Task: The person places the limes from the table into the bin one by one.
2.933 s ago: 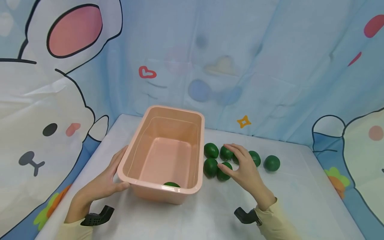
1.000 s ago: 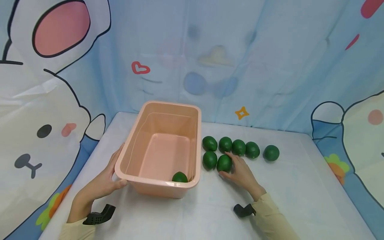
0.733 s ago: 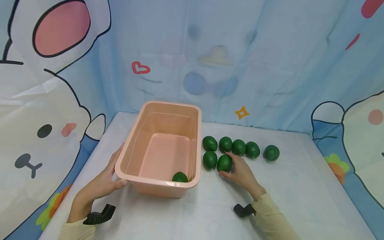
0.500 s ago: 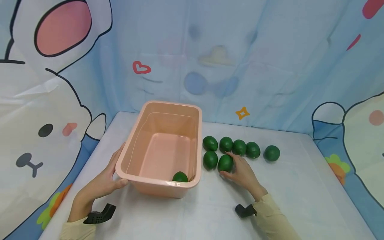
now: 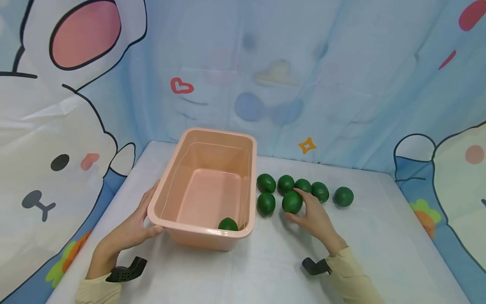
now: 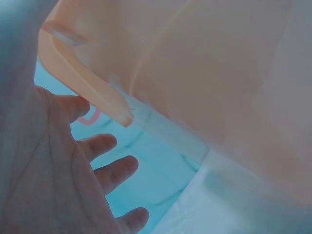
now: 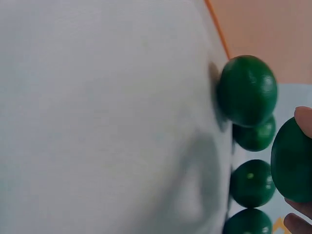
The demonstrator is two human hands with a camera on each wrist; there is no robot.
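Fingers of the right hand (image 5: 313,215) curl round a dark green, round, smooth toy fruit (image 5: 292,202), thumb beneath and fingertips on its far side, just in front of the row of like fruits on the white table (image 5: 379,253). Whether it hangs clear of the cloth cannot be told from the head view (the right wrist view shows it at the frame's edge, pinched between fingertips (image 7: 303,119)). Beside it lie five more green fruits: three in the back row (image 5: 285,184), one in front nearest the tub (image 5: 266,203), and one apart to the right (image 5: 343,196). The left hand (image 5: 129,230) rests against the near left corner of the peach-pink rectangular plastic tub (image 5: 167,219), thumb on the rim, fingers straight along its wall. One green fruit (image 5: 228,224) sits inside the tub at its near right corner.
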